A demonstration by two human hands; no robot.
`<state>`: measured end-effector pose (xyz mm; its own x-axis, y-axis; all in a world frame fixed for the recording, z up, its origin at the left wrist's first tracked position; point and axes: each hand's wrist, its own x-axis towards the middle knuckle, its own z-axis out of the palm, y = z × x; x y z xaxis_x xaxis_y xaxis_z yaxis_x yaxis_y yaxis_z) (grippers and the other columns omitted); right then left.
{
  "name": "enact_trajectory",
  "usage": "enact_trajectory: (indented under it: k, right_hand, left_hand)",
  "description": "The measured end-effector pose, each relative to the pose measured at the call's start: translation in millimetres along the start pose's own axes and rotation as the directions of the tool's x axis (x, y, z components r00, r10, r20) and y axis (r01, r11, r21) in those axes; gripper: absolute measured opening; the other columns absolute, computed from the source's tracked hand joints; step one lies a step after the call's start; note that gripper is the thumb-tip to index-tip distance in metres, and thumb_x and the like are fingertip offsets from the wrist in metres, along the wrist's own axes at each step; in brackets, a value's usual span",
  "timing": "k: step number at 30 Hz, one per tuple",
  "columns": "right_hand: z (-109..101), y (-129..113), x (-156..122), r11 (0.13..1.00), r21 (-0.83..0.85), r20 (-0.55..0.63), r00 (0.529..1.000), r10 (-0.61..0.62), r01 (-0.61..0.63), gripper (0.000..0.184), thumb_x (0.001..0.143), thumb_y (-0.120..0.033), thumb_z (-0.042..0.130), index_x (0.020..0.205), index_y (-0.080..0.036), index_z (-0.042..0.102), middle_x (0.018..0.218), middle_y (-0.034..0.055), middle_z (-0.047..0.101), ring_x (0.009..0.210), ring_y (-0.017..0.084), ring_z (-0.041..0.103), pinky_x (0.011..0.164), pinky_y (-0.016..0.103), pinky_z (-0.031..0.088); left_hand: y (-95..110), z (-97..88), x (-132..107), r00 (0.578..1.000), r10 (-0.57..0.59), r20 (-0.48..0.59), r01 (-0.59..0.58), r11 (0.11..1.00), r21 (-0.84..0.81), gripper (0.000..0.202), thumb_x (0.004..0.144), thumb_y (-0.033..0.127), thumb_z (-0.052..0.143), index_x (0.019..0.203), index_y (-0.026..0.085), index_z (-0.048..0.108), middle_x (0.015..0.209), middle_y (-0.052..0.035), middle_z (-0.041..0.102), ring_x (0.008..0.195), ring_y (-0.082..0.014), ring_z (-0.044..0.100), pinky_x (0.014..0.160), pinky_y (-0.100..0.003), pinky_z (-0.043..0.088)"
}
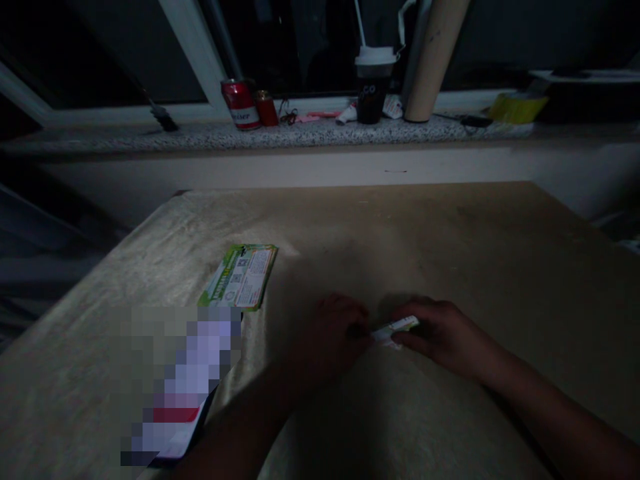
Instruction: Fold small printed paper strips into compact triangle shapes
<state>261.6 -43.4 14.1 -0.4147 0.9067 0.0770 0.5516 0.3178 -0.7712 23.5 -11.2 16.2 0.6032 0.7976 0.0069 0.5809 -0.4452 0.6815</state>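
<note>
A small, flat white-and-green printed piece, like a folded card or packet [397,327], is held low over the middle of the table. My right hand [443,333] pinches its right end between thumb and fingers. At its left end, the curled fingers of my left hand [340,333] close on it, though dim light partly hides that grip. To the left, a green-and-white printed leaflet or pack [245,277] lies flat on the cloth. Nearer me is a phone-like device [183,427] with a lit, blurred-out screen, beside my left forearm.
A beige cloth covers the table [475,247]. Behind it, a speckled stone windowsill [310,133] carries a red can [241,105], a small red jar [266,108], a dark lidded cup [373,87], a cardboard tube [435,60] and a yellow roll [517,107].
</note>
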Motion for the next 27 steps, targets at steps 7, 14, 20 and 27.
enact_trajectory:
  k: [7,14,20,27]
  right_hand:
    - [20.8,-4.4,-0.1,0.851,0.495,-0.003,0.979,0.205,-0.177,0.022,0.08,-0.031,0.082,0.095,-0.02,0.072,0.085,0.0015,0.074,0.075,0.015,0.069,0.068,0.025,0.055]
    - [12.5,-4.7,1.6,0.768,0.619,-0.013,0.975,0.222,-0.167,0.022,0.083,-0.037,0.08,0.079,-0.016,0.076,0.068,0.0022,0.073,0.062,0.012,0.066,0.06,0.023,0.053]
    - [6.9,-9.0,2.1,0.697,0.703,0.052,0.988,0.147,-0.14,0.03,0.091,-0.043,0.071,0.08,-0.016,0.079,0.07,0.0054,0.075,0.066,0.016,0.069,0.067,0.028,0.057]
    - [10.5,-6.1,-0.7,0.635,0.768,0.055,0.997,0.054,-0.077,0.017,0.088,-0.03,0.078,0.1,-0.019,0.081,0.081,0.0044,0.079,0.07,0.013,0.072,0.067,0.024,0.059]
  left_hand:
    - [12.9,0.5,-2.6,0.985,-0.087,0.15,0.133,0.933,-0.334,0.019,0.094,0.031,0.059,0.094,0.018,0.073,0.085,-0.0028,0.074,0.079,-0.0186,0.066,0.071,-0.029,0.046]
    - [6.9,0.4,-4.9,0.988,-0.1,0.116,0.144,0.863,-0.485,0.031,0.094,0.042,0.059,0.09,0.014,0.073,0.075,-0.0016,0.067,0.067,-0.0138,0.057,0.06,-0.024,0.039]
    - [7.1,1.9,-5.2,0.982,-0.054,0.183,0.16,0.756,-0.634,0.035,0.095,0.046,0.061,0.086,0.014,0.073,0.065,0.0023,0.056,0.059,-0.0099,0.045,0.055,-0.023,0.033]
    - [2.9,2.1,-6.2,0.948,0.003,0.319,0.275,0.5,-0.821,0.037,0.085,0.051,0.073,0.087,0.014,0.074,0.069,0.0018,0.058,0.058,-0.0085,0.045,0.057,-0.023,0.035]
